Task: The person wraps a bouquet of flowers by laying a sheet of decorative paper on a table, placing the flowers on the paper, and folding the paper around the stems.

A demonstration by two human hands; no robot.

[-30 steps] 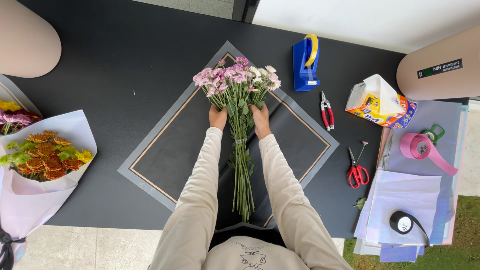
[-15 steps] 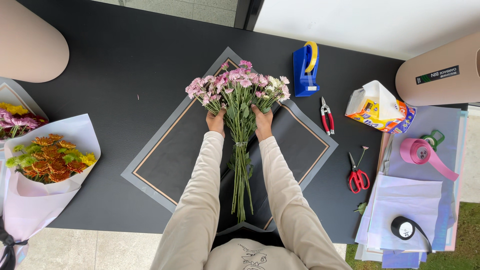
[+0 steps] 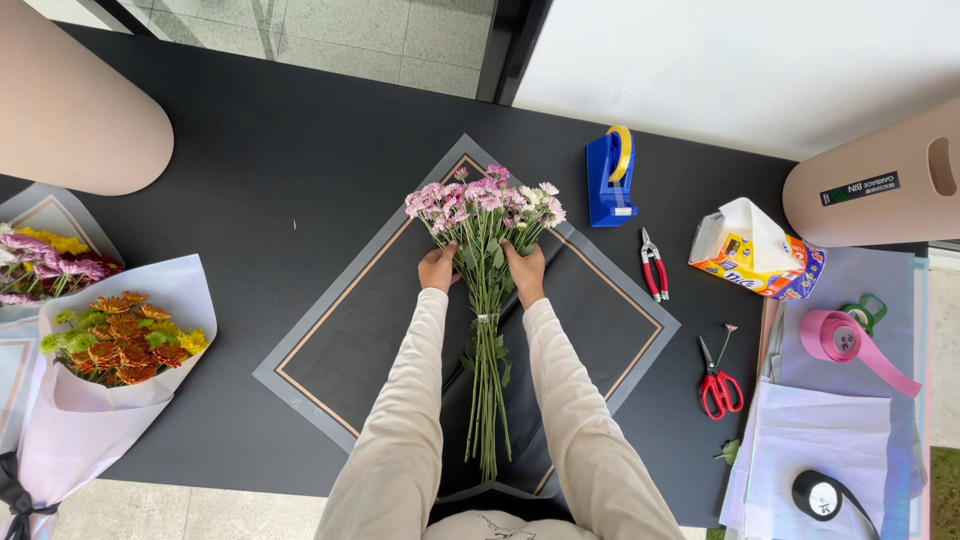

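Note:
A bunch of pink and white flowers (image 3: 484,205) with long green stems lies on a dark square wrapping sheet (image 3: 340,320) with a thin gold border, set diamond-wise on the black table. My left hand (image 3: 438,267) rests against the left side of the bunch just below the blooms. On the opposite side, my right hand (image 3: 525,271) presses the stems from the right. A small band ties the stems below my hands. Both arms wear cream sleeves.
A wrapped bouquet of orange and green flowers (image 3: 118,345) lies at the left, another bouquet (image 3: 45,260) behind it. At the right are a blue tape dispenser (image 3: 610,178), red pruners (image 3: 654,268), red scissors (image 3: 718,380), a tissue pack (image 3: 755,252), pink ribbon (image 3: 838,338), lilac paper sheets (image 3: 820,440) and a black ribbon roll (image 3: 818,495). Beige rolls stand at both far corners.
The blooms, fanned wider half a second ago, are gathered into a tighter cluster; both hands stay at the bunch's sides just below them. The view has shifted slightly.

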